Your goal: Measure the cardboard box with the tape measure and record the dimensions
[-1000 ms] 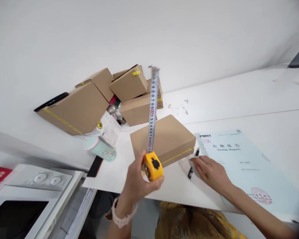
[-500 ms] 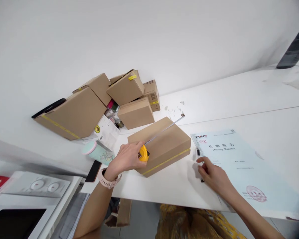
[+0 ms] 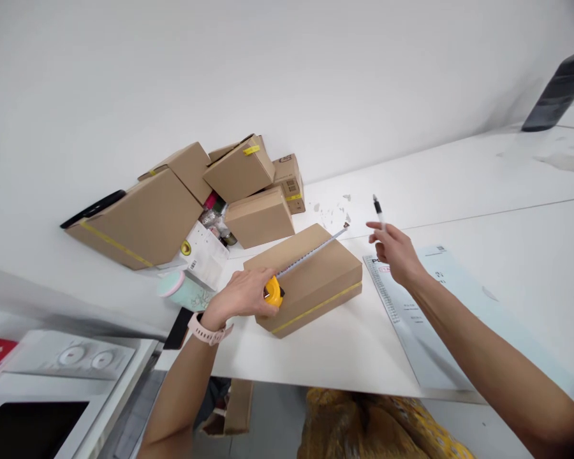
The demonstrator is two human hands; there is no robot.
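My left hand (image 3: 245, 294) is wrapped round a yellow tape measure (image 3: 274, 293) at the near left edge of a cardboard box (image 3: 316, 280). Its blade (image 3: 310, 254) is drawn out slantwise over the box top, and the end hook juts past the far right edge. To the right of the box, my right hand (image 3: 397, 254) is closed on a pen (image 3: 377, 205) with a dark grip, its tip pointing up and away. Below the right forearm lies a pale blue spiral-bound report (image 3: 402, 319), partly covered by the arm.
Several cardboard boxes (image 3: 261, 220) are stacked by the wall at the back left. A mint green cup (image 3: 186, 292) stands beside my left wrist. The microwave (image 3: 52, 395) sits at the lower left, and a dark bottle (image 3: 557, 89) at the far right.
My right hand has moved up and away from the table's front edge, carrying the pen off the report's left side. The tape measure stays on the box in my left hand.
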